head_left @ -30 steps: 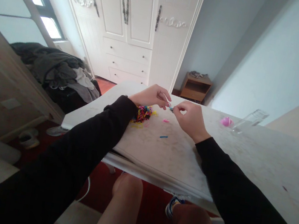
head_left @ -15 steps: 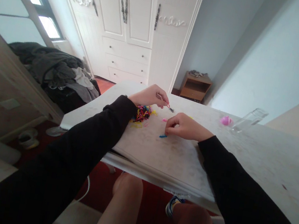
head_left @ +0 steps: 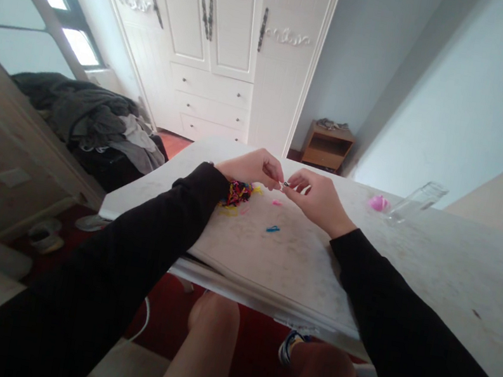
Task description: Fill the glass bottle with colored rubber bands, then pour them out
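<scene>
My left hand (head_left: 259, 168) is closed in a pinch above the far side of the white table (head_left: 245, 252). Against its fingertips, my right hand (head_left: 319, 201) pinches too. Between them show a tiny black rubber band (head_left: 286, 184) and a pale bit of band, partly hidden by the fingers. Beside my left wrist lies a tangled pile of coloured rubber bands (head_left: 238, 194), black, red, yellow and blue. Nearer to me rests a blue bundle of bands (head_left: 272, 229), with a small pink band (head_left: 277, 202) behind it.
To the right on the tabletop are a pink rounded object (head_left: 379, 203) and a clear glass-like container (head_left: 415, 204) lying tilted. A white wardrobe (head_left: 234, 31) stands behind the table. Clothes (head_left: 85, 112) are heaped at the left, and a small wooden cabinet (head_left: 327, 146) stands by the wall.
My right hand has left the blue bundle and moved up and away from me to meet my left hand at the black band. The blue bundle stays on the table.
</scene>
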`<action>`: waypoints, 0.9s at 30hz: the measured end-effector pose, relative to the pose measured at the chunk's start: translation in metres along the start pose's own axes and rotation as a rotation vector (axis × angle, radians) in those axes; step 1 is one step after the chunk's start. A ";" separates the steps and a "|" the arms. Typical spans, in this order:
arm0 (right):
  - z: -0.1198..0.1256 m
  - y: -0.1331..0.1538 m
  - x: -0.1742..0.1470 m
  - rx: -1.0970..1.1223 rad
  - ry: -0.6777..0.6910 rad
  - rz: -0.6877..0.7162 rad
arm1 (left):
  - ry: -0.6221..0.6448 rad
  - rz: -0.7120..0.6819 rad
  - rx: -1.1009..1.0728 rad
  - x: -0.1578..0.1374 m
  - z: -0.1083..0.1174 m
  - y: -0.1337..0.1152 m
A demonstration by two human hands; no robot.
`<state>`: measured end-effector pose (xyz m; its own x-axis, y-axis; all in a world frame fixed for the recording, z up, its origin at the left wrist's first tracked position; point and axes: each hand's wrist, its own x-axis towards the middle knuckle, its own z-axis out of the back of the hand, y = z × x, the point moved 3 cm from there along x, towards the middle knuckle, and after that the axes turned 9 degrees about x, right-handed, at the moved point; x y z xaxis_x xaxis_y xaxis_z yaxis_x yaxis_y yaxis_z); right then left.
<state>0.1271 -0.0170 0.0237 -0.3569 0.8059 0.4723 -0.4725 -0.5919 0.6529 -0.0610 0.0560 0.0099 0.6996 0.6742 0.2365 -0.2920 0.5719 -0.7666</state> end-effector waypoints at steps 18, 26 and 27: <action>0.080 -0.043 -0.009 -0.206 0.421 -0.285 | -0.144 -0.041 0.273 -0.005 0.005 -0.013; 0.073 -0.043 -0.014 -0.249 0.533 -0.352 | -0.246 -0.006 0.369 -0.003 0.010 -0.008; 0.072 -0.043 -0.014 -0.255 0.528 -0.349 | -0.252 -0.004 0.371 -0.003 0.010 -0.006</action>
<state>0.2104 -0.0022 0.0323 -0.4639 0.8755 -0.1355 -0.7837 -0.3342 0.5236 -0.0677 0.0550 0.0202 0.5341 0.7384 0.4118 -0.5359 0.6724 -0.5106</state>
